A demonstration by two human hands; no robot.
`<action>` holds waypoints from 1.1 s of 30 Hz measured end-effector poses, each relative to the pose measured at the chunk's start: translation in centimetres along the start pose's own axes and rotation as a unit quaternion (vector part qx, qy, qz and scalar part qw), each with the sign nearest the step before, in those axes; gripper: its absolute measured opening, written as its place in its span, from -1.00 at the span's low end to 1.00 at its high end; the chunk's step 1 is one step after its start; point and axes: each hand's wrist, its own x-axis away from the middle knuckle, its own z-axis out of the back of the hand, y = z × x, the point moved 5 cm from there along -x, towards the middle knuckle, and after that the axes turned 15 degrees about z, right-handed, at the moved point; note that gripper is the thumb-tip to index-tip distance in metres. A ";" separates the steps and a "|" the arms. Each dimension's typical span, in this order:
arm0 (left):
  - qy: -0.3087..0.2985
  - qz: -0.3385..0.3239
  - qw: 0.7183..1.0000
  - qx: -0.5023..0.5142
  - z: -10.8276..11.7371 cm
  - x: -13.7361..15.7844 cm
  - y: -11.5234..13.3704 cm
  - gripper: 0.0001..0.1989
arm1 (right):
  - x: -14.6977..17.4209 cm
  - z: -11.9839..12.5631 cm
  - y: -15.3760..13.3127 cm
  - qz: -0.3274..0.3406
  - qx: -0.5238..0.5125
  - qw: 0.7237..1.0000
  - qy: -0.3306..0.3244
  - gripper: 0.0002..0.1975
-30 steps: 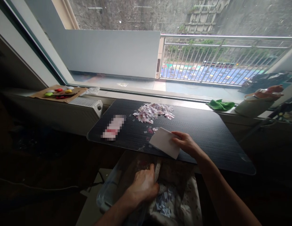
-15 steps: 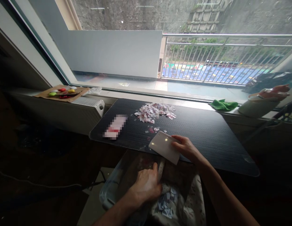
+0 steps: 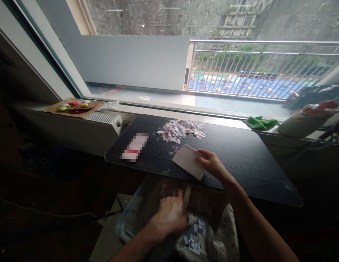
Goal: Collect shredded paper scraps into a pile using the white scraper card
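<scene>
My right hand [image 3: 211,163] grips a flat white plastic scraper [image 3: 189,162] by its right end. The scraper is tilted, low over the front edge of the dark table, partly covering a few loose paper scraps [image 3: 174,149]. Beyond it lies a heap of small paper scraps [image 3: 180,130] in white and pink. Below the table edge, my left hand [image 3: 172,213] is closed on the rim of a patterned cloth bag [image 3: 226,229]; its fingertips are partly hidden. Blue-white paper pieces [image 3: 195,236] lie inside the bag, which sits in a clear plastic bin [image 3: 125,222].
A blurred pink paper slip [image 3: 135,147] lies on the left of the dark table [image 3: 240,163]. A radiator [image 3: 103,120], a board with colourful items [image 3: 73,106], a green cloth [image 3: 260,123] and a pale container [image 3: 300,123] stand along the window.
My right hand has moved the scraper slightly away from me, up over the table and onto the loose scraps, and its tilt has changed. My left hand stays in place.
</scene>
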 end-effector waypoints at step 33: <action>0.006 0.044 0.999 0.007 -0.9 -0.8 -2.6 -0.47 | -0.7 1.3 -3.8 0.072 0.189 0.978 0.044 -0.58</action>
